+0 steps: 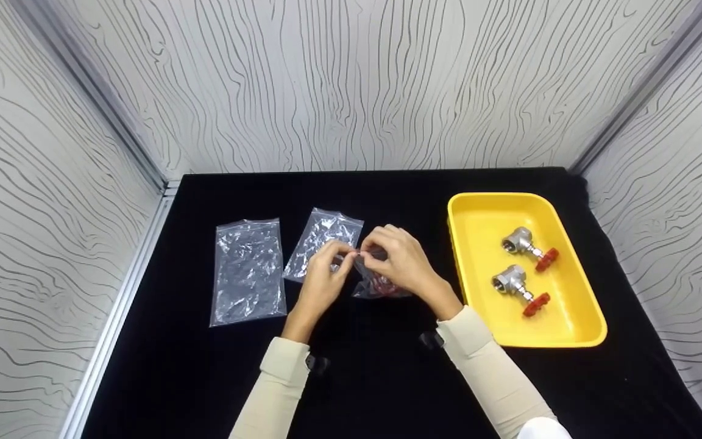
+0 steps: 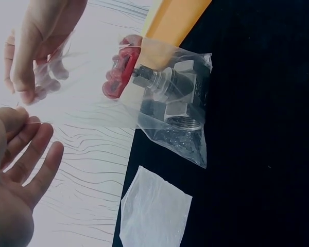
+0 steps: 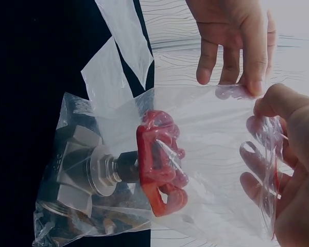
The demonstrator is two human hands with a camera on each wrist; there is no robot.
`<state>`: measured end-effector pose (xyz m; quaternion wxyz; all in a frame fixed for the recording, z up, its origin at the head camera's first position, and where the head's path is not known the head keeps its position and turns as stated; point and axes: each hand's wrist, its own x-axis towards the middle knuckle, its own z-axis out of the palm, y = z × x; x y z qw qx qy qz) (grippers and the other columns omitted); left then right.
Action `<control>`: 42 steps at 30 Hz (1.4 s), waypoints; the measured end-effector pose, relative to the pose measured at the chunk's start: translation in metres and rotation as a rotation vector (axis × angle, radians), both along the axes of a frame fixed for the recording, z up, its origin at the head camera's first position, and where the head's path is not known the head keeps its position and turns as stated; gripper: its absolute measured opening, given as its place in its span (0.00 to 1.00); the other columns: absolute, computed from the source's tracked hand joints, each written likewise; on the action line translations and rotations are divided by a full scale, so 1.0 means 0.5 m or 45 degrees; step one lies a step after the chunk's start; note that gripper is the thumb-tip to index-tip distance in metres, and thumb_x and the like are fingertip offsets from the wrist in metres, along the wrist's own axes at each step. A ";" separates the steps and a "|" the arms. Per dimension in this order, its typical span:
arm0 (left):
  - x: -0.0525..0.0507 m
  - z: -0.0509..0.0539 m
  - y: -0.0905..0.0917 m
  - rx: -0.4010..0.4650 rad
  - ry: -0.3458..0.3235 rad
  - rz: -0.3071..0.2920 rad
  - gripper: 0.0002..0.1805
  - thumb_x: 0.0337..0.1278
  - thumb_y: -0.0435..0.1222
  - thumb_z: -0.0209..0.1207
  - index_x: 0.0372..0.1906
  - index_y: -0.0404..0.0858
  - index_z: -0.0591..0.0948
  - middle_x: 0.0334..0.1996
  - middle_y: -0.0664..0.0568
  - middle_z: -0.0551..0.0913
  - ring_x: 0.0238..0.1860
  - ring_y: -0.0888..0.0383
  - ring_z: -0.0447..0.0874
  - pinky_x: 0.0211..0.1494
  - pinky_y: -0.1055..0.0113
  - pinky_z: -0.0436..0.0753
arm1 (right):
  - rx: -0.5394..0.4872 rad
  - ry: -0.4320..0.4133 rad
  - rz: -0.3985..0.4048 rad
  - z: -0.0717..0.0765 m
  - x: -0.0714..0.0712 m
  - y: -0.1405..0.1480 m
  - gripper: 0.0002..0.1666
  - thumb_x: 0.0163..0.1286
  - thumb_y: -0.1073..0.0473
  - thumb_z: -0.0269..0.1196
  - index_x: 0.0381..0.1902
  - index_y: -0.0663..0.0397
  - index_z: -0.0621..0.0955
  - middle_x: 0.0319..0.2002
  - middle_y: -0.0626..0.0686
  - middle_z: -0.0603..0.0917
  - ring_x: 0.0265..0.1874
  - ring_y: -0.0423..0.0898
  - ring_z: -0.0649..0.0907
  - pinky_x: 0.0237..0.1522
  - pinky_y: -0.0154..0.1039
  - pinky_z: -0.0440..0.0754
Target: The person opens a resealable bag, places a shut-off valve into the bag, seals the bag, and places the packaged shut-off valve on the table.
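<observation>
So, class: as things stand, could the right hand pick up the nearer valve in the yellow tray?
Probably not immediately: the right hand pinches a bag holding another valve, though nothing covers the nearer valve.

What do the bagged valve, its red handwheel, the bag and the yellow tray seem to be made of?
Valve: likely satin metal, by its grey sheen and threads.
Red handwheel: glossy highlights; painted metal or plastic, unclear which.
Bag: thin, glossy plastic film, by transparency and wrinkles.
Yellow tray: probably smooth plastic, by its rounded corners.
</observation>
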<state>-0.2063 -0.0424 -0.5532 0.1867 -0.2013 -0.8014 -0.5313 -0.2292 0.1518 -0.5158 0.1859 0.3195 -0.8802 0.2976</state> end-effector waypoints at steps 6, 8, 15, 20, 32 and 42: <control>0.002 0.001 0.003 0.005 0.037 -0.014 0.02 0.71 0.29 0.64 0.40 0.34 0.86 0.38 0.45 0.88 0.39 0.51 0.88 0.47 0.55 0.90 | 0.019 0.006 0.026 0.001 -0.001 -0.002 0.06 0.61 0.62 0.72 0.34 0.50 0.84 0.32 0.47 0.84 0.32 0.46 0.79 0.37 0.42 0.78; 0.002 0.000 0.003 0.012 0.036 -0.012 0.02 0.72 0.29 0.64 0.40 0.35 0.85 0.38 0.45 0.88 0.40 0.51 0.88 0.47 0.55 0.90 | 0.023 -0.006 0.026 0.002 -0.001 0.001 0.05 0.63 0.61 0.72 0.35 0.50 0.85 0.33 0.47 0.85 0.33 0.46 0.79 0.38 0.43 0.79; 0.002 0.000 0.000 0.043 -0.019 0.021 0.04 0.72 0.32 0.65 0.41 0.33 0.86 0.39 0.46 0.89 0.41 0.51 0.88 0.49 0.56 0.90 | 0.015 -0.055 -0.028 0.006 -0.001 0.016 0.06 0.63 0.59 0.74 0.37 0.50 0.86 0.36 0.47 0.87 0.36 0.48 0.81 0.42 0.45 0.82; 0.001 0.002 0.001 0.028 -0.017 0.046 0.06 0.72 0.34 0.65 0.40 0.34 0.86 0.39 0.46 0.89 0.40 0.52 0.87 0.48 0.53 0.89 | 0.023 0.015 -0.016 0.005 -0.003 0.022 0.06 0.60 0.62 0.73 0.34 0.49 0.86 0.33 0.46 0.86 0.34 0.48 0.80 0.40 0.45 0.81; -0.001 0.002 0.014 -0.008 -0.001 -0.005 0.04 0.69 0.30 0.67 0.44 0.34 0.87 0.42 0.46 0.89 0.43 0.51 0.88 0.48 0.55 0.90 | 0.003 0.046 0.004 0.002 -0.004 0.026 0.05 0.62 0.61 0.74 0.34 0.48 0.87 0.33 0.46 0.87 0.35 0.47 0.81 0.40 0.45 0.81; -0.004 0.002 0.020 0.004 -0.035 0.009 0.03 0.69 0.31 0.67 0.42 0.36 0.88 0.40 0.47 0.89 0.42 0.52 0.88 0.48 0.59 0.89 | -0.021 -0.012 -0.044 0.004 0.000 0.044 0.07 0.59 0.62 0.75 0.34 0.48 0.87 0.34 0.47 0.87 0.36 0.48 0.81 0.42 0.44 0.81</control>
